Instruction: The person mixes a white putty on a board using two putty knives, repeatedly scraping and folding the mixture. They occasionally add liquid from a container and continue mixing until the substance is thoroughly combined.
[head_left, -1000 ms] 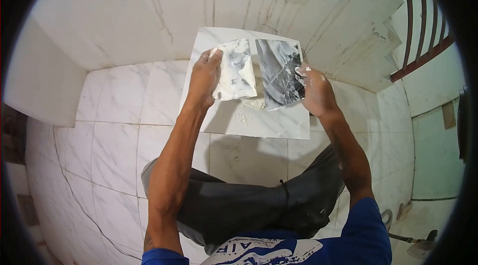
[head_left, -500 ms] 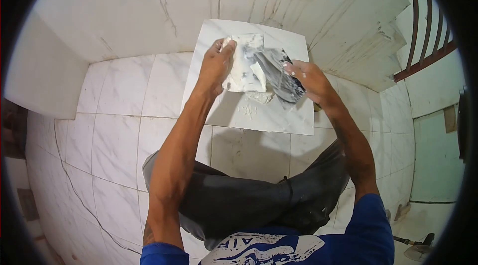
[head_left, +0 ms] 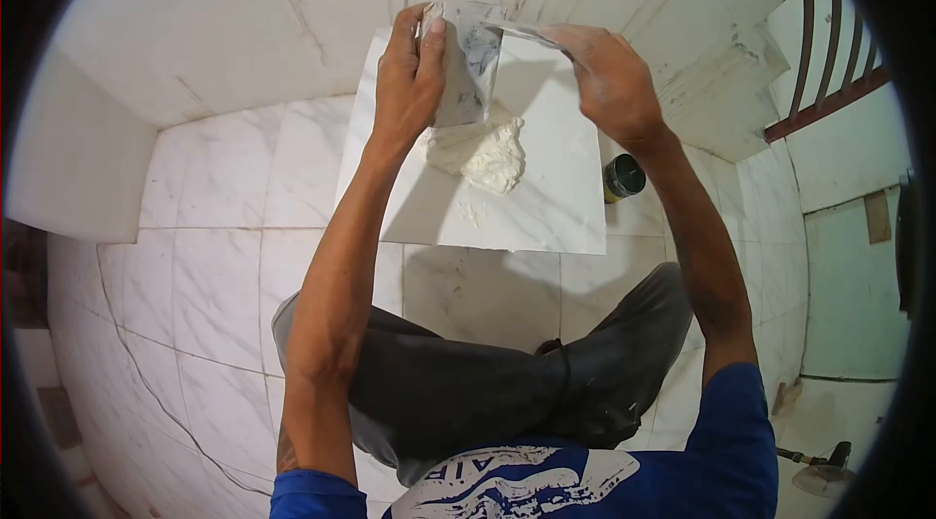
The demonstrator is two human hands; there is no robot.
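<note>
Scraping blade on blade is judged the step in hand. Putty mound is left on the loose tile. Above it, a smeared blade is clamped in the left hand and a second blade in the right hand. A steady, flat wipe is called for next.

Dark can (half behind tile)

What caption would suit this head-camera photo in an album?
Left hand holds a smeared blade, right hand a thin blade, over a paste lump on a loose tile.
</note>
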